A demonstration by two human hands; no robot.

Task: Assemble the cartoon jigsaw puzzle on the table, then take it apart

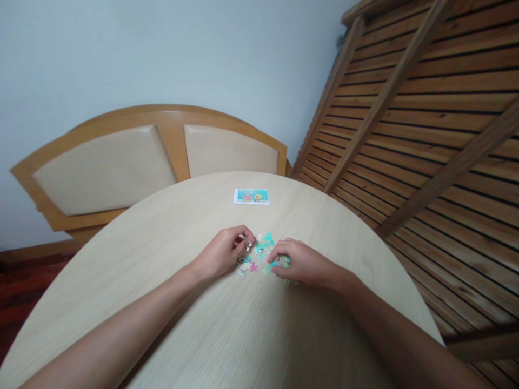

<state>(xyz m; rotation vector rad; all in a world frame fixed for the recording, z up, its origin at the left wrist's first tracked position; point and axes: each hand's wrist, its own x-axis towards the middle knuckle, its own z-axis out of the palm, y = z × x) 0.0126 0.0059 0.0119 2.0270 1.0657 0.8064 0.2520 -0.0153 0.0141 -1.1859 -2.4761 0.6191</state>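
Note:
Loose jigsaw puzzle pieces (265, 243) in turquoise, white, pink and pale green lie in a small heap at the middle of the table. My left hand (227, 248) is at the heap's left side, its fingers curled and a small whitish puzzle piece (248, 246) at the fingertips. Just below that hand lies a pink puzzle piece (253, 267). Over the right part of the heap, my right hand (298, 260) arches with thumb and fingers apart. More pieces show under its palm, partly hidden. Beyond the heap lies a picture card (253, 196) with cartoon figures on turquoise.
The round wooden table (170, 232) has a curved far edge. Behind it stands a wood-framed headboard (178, 116) with cream panels against a pale wall (182, 48). A slatted wooden frame (405, 135) leans on the right.

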